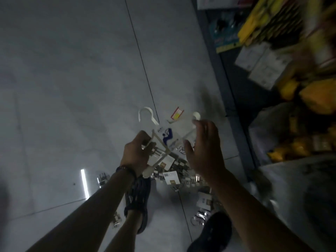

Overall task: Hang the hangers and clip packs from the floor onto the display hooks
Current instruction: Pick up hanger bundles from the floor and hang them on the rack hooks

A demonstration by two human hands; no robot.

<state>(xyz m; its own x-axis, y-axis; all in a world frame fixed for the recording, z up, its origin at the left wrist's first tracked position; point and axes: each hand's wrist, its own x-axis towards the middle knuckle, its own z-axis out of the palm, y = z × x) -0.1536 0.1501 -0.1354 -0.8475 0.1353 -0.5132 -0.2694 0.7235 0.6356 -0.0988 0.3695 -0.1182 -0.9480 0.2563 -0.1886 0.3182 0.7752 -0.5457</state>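
a: head view. where is the work item?

b: a white plastic hanger with a curved hook [156, 140] is held above the grey tiled floor [72, 88]. the left hand [135, 153] has its fingers curled and pinched around the hanger's frame. a second white hook [196, 116] shows just above the right hand [201, 148].

a: state of the right hand?

b: its fingers are loosely spread, palm toward the hanger; contact with it cannot be told.

a: remaining stock?

b: packs of metal clips on white cards [174, 171] lie heaped on the floor beneath the hands, beside two dark sandals [139, 197]. blurred yellow packaged goods [272, 24] fill the shelving at right.
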